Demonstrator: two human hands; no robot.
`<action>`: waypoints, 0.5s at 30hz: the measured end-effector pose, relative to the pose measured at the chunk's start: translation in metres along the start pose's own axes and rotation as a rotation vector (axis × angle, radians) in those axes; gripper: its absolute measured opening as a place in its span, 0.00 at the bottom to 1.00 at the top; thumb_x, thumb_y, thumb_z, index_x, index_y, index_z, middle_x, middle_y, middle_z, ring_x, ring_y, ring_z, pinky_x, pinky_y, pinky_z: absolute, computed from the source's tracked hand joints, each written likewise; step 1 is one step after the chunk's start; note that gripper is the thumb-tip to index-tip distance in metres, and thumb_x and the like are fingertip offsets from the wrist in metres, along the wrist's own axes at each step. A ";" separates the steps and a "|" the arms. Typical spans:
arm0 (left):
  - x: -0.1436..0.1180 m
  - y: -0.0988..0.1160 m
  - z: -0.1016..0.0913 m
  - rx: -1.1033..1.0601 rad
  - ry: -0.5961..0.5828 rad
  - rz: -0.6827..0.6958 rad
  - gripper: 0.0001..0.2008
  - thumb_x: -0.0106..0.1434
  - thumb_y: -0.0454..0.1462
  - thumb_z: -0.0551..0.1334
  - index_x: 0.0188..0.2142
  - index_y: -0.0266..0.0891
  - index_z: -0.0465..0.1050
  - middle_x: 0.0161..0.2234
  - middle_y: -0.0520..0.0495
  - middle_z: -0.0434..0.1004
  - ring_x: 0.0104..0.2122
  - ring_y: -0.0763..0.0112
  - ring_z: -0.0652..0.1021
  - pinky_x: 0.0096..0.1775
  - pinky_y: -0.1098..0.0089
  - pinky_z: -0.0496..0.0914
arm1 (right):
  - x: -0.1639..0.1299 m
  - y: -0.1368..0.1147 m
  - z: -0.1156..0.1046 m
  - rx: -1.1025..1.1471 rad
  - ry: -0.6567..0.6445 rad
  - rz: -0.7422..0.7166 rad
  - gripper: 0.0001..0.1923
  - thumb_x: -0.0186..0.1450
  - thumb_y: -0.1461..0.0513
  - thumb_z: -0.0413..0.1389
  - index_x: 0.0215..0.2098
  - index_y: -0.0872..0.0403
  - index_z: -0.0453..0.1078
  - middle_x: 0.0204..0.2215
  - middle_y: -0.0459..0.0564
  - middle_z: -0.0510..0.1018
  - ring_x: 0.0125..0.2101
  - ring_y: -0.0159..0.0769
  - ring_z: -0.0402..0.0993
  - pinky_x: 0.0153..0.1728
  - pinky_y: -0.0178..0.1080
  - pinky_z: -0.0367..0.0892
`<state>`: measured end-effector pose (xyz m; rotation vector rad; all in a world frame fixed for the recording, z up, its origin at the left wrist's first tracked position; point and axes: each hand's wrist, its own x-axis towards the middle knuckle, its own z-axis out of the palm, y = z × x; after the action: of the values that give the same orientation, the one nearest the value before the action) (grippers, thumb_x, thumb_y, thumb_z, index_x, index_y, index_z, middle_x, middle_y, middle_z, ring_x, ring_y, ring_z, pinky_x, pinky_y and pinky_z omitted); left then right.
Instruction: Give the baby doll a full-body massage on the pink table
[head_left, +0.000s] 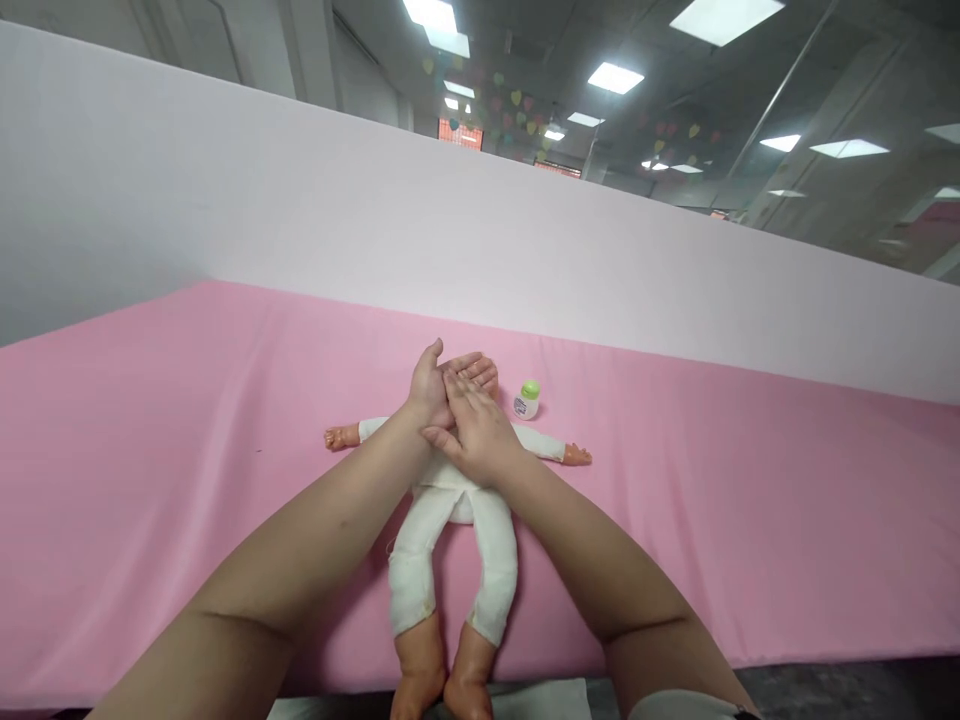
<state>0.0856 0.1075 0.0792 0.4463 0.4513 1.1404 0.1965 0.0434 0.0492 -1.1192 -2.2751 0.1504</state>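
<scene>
- Lying on its back at the near edge of the pink sheet (150,420): a doll (450,520) in a white cloth suit, bare feet nearest, arms spread flat to both sides.
- Hovering over the doll's chest and head: both hands, pressed palm to palm.
- Turned palm up underneath, fingers stretched flat and open, gripping nothing: left hand (439,385).
- Laid flat on top across the left palm, fingers straight, likewise clamped on nothing: right hand (472,430).
- Hidden behind the joined hands: the doll's head.
- Standing upright just beyond the doll's shoulder, right of the hands and apart from them: a small white bottle (527,400) with a green cap.
- Rising behind the sheet: a pale pink partition (480,230).
- Glowing farthest off: ceiling lights (615,77).
</scene>
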 end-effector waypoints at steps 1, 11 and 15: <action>-0.001 0.007 -0.001 0.003 0.018 0.019 0.33 0.74 0.59 0.53 0.53 0.31 0.75 0.43 0.31 0.83 0.44 0.49 0.85 0.44 0.54 0.81 | -0.001 -0.002 0.001 -0.008 -0.015 0.008 0.47 0.77 0.41 0.52 0.80 0.60 0.46 0.79 0.64 0.52 0.79 0.54 0.45 0.78 0.59 0.46; -0.005 0.003 -0.007 -0.062 -0.053 0.018 0.36 0.75 0.59 0.50 0.56 0.28 0.75 0.47 0.29 0.84 0.48 0.49 0.85 0.52 0.55 0.79 | -0.017 -0.025 0.003 0.050 -0.004 -0.067 0.52 0.76 0.40 0.51 0.82 0.58 0.35 0.80 0.63 0.47 0.80 0.54 0.41 0.77 0.61 0.48; -0.005 -0.019 0.000 -0.049 -0.085 -0.048 0.36 0.71 0.63 0.53 0.52 0.32 0.78 0.50 0.27 0.83 0.50 0.47 0.85 0.54 0.54 0.77 | -0.012 -0.010 -0.003 -0.017 -0.004 0.003 0.51 0.76 0.40 0.49 0.82 0.61 0.35 0.80 0.63 0.44 0.80 0.56 0.35 0.78 0.66 0.38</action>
<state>0.0980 0.0959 0.0697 0.4374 0.3572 1.0795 0.1973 0.0279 0.0498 -1.1315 -2.2828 0.1350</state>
